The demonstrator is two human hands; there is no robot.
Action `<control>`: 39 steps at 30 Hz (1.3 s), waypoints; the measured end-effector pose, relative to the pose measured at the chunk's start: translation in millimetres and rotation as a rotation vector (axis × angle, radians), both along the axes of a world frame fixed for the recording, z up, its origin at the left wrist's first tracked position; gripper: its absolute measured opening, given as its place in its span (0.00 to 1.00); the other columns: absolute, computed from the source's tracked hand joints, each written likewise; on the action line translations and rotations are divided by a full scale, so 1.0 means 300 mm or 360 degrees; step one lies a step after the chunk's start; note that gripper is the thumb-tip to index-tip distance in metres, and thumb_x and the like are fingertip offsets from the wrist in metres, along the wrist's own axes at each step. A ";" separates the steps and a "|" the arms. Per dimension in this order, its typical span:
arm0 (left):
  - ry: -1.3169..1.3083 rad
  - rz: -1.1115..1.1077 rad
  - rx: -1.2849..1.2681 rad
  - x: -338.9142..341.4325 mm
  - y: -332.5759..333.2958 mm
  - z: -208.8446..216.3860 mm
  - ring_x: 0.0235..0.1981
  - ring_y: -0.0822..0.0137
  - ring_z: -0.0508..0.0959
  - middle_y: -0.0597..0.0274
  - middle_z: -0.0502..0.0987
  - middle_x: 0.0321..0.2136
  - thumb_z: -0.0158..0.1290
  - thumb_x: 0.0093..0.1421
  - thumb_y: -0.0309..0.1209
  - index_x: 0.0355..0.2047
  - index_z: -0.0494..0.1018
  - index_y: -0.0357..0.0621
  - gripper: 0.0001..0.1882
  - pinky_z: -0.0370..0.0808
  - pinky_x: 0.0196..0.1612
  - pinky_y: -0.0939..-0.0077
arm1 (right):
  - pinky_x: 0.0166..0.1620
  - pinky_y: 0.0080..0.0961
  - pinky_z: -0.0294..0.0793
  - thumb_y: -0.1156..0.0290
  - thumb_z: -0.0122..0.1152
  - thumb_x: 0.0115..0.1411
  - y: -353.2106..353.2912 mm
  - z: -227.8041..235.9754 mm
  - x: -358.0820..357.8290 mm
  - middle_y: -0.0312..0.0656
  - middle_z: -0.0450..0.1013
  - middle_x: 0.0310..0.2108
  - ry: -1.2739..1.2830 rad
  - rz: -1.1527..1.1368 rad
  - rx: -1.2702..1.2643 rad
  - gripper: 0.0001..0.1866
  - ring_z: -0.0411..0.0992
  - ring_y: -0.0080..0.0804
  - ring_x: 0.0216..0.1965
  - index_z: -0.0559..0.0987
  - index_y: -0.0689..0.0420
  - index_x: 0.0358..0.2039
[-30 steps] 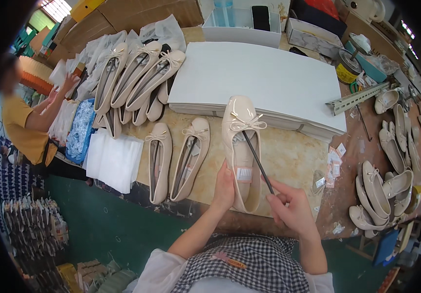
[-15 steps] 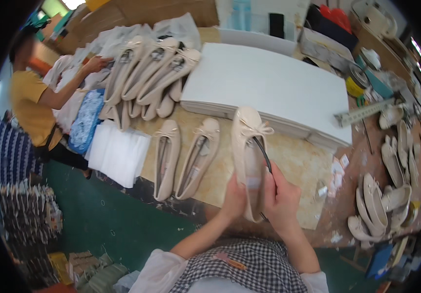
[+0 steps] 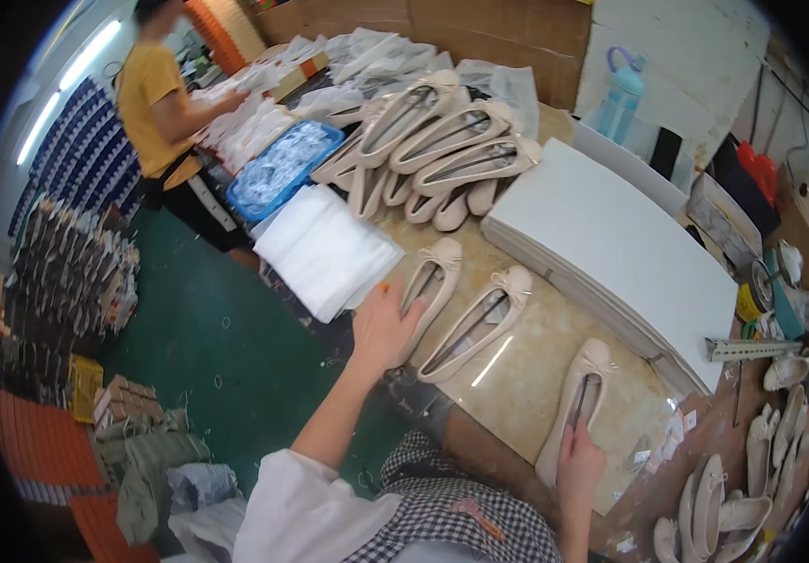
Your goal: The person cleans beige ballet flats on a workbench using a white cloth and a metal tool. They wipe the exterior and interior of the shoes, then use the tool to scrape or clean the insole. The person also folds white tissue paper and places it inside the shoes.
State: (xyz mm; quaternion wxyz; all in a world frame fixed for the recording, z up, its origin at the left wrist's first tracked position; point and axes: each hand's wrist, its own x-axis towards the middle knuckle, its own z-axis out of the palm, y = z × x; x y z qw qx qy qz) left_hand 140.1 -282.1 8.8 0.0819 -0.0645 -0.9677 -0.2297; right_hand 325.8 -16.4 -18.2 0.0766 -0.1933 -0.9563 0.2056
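Beige ballet flats with small bows lie on the worktable. My left hand (image 3: 384,327) is at the leftmost flat (image 3: 439,281) of the front row, closed on its side near the heel, thumb by the opening. A small orange spot shows at a fingertip. Beside it lies a second flat (image 3: 480,324), which neither hand touches. Farther right, my right hand (image 3: 581,464) grips a third flat (image 3: 585,380) near the heel. A thin black strip (image 3: 583,399) runs lengthwise inside that shoe, under my thumb. The fingers below are partly hidden.
A heap of beige flats (image 3: 442,141) lies at the back, left of a stack of white boards (image 3: 611,244). White sheets (image 3: 325,253) and a blue basket (image 3: 282,164) sit left. More flats (image 3: 705,507) lie right. A person in yellow (image 3: 156,103) stands far left.
My view has swung left. My left hand has left the right-hand shoe and reached the leftmost flat. The right-hand shoe has come down toward the table, with my right hand still on it.
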 end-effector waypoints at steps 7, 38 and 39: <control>-0.0093 -0.0422 0.0470 0.037 -0.053 -0.118 0.35 0.50 0.75 0.47 0.74 0.31 0.54 0.53 0.35 0.47 0.71 0.39 0.21 0.72 0.38 0.62 | 0.24 0.42 0.69 0.66 0.51 0.59 -0.010 -0.051 -0.071 0.52 0.71 0.16 0.0086 0.0200 0.0095 0.16 0.71 0.50 0.18 0.76 0.59 0.44; -0.0400 -0.0084 -0.0598 -0.313 -0.331 -0.148 0.32 0.54 0.77 0.49 0.73 0.29 0.58 0.47 0.39 0.31 0.67 0.36 0.19 0.75 0.33 0.61 | 0.18 0.38 0.65 0.63 0.51 0.62 -0.011 -0.077 -0.076 0.54 0.70 0.15 -0.0063 0.0205 -0.0058 0.19 0.68 0.47 0.14 0.73 0.54 0.51; -0.0456 -0.0078 -0.0593 -0.313 -0.346 -0.144 0.32 0.53 0.77 0.49 0.73 0.29 0.58 0.47 0.39 0.31 0.67 0.36 0.19 0.75 0.32 0.61 | 0.18 0.39 0.65 0.63 0.50 0.62 -0.012 -0.083 -0.071 0.54 0.70 0.15 -0.0100 0.0206 -0.0088 0.19 0.68 0.49 0.14 0.73 0.54 0.52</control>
